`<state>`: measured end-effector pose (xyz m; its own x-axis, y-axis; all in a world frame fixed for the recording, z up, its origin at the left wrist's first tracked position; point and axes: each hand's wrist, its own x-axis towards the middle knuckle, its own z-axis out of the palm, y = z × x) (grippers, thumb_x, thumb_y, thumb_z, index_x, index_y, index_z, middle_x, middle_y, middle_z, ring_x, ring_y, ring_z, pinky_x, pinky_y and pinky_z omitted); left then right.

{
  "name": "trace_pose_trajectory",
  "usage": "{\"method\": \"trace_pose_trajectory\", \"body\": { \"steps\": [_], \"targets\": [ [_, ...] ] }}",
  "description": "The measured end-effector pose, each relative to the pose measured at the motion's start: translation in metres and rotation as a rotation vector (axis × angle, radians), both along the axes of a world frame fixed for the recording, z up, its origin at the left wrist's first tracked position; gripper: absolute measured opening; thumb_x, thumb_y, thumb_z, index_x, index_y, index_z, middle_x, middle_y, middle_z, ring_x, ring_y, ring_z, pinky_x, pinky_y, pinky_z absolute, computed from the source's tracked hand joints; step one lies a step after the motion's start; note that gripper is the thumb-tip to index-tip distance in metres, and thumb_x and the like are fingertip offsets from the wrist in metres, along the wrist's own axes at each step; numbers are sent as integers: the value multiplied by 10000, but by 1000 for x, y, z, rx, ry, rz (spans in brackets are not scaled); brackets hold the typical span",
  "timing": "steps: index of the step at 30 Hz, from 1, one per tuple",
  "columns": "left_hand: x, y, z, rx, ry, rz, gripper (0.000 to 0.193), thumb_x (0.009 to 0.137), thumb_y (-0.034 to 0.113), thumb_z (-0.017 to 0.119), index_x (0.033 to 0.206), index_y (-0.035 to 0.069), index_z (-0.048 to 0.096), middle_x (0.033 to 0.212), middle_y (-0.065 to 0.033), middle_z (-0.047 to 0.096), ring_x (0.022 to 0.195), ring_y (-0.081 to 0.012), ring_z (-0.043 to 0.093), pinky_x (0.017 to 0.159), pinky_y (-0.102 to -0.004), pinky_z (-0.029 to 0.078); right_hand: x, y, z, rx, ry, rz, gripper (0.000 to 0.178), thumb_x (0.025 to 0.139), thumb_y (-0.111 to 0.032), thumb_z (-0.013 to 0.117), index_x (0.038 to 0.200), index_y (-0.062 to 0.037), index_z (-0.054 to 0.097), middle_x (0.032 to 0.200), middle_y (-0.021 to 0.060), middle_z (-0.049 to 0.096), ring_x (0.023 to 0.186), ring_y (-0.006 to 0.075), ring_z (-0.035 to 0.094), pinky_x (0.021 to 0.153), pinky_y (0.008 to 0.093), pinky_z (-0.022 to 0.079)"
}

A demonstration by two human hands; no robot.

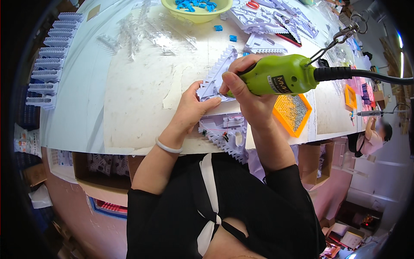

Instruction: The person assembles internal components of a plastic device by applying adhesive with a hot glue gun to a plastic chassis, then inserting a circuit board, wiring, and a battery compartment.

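Note:
My left hand grips a pale lavender plastic part with a toothed edge, thumb on its near side. Wrapped in my right hand is a green electric screwdriver, lying almost level, its tip end toward the part. My fingers partly hide that tip, so contact with a screw cannot be made out. Just nearer to me, by the table edge, lies another toothed part with thin wires and small components on it.
A hook and black cable join the screwdriver at right. An orange tray holds small screws. Blue pieces fill a yellow bowl. Toothed parts line the left; others pile up far right. Another person is at right.

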<state>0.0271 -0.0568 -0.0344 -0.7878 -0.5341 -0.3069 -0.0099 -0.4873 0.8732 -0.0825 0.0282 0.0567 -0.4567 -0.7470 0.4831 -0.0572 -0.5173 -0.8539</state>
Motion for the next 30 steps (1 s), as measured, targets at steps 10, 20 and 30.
{"method": "trace_pose_trajectory", "body": {
  "steps": [10,20,30],
  "targets": [
    [-2,0,-3,-30,9,15,528,824,32,767,1284,-34,519,1054,-123,684,885,-147,679,773,-271,565,0,1,-4,17,44,5,186,870,23,751,966,-16,597,883,36,621,771,95,606,678,225,517],
    [-2,1,-2,-28,24,28,516,813,27,767,1267,-37,531,1048,-127,686,887,-150,679,773,-272,565,0,-2,-9,44,264,-50,248,879,87,687,1035,-11,521,858,103,597,675,160,623,609,265,524],
    [-2,3,-5,4,34,26,557,813,20,757,1306,-35,502,1058,-120,678,894,-146,671,773,-275,560,-1,-7,-6,25,191,-52,207,886,69,685,1011,-10,540,844,113,610,626,152,618,554,247,505]
  ]
}}
